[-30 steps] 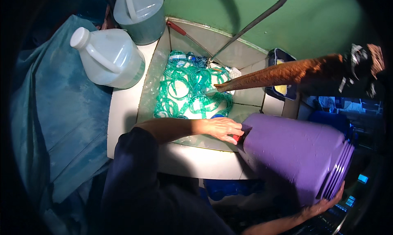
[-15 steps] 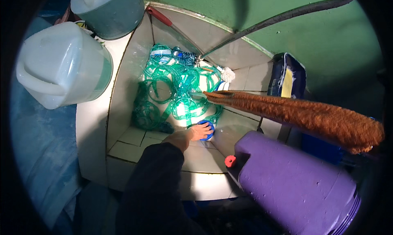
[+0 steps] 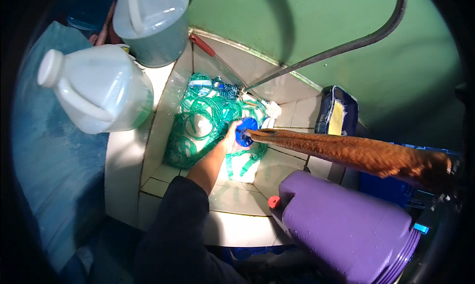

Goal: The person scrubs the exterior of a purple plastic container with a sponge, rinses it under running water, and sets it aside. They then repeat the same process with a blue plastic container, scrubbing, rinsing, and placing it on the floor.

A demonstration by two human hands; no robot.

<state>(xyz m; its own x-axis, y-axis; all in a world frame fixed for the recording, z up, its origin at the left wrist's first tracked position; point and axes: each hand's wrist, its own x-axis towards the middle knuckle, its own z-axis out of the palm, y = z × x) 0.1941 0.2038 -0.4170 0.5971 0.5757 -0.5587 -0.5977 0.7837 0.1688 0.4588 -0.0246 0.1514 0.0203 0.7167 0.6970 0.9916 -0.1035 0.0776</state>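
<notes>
Down in the tiled sink (image 3: pixel 163 135), the left hand (image 3: pixel 228 138) reaches over the tangle of green tubing (image 3: pixel 198 125), its grip pinching a small blue cap (image 3: pixel 246 131) near the middle of the basin, toward the back wall. The right hand is not in view, so I cannot tell its grip; something on that side carries a long brown brush (image 3: pixel 356 153), which comes in from the right edge with its tapered tip just touching the cap.

The risks, as I judge them: the cap is small and probably wet, so a push from the brush tip could pop it out of the fingers and into the tubing, where it would be hard to find. The purple jug (image 3: pixel 346 229) sits tilted at the sink's near right corner — a bump from the forearm could tip it in. The tubing could also snag the hand.

The brush's long axis runs nearly level across the sink, right to left, rising slightly toward its tip — it points left at the cap. The cap's open face seems to turn right, toward the tip, though that is hard to make out.
</notes>
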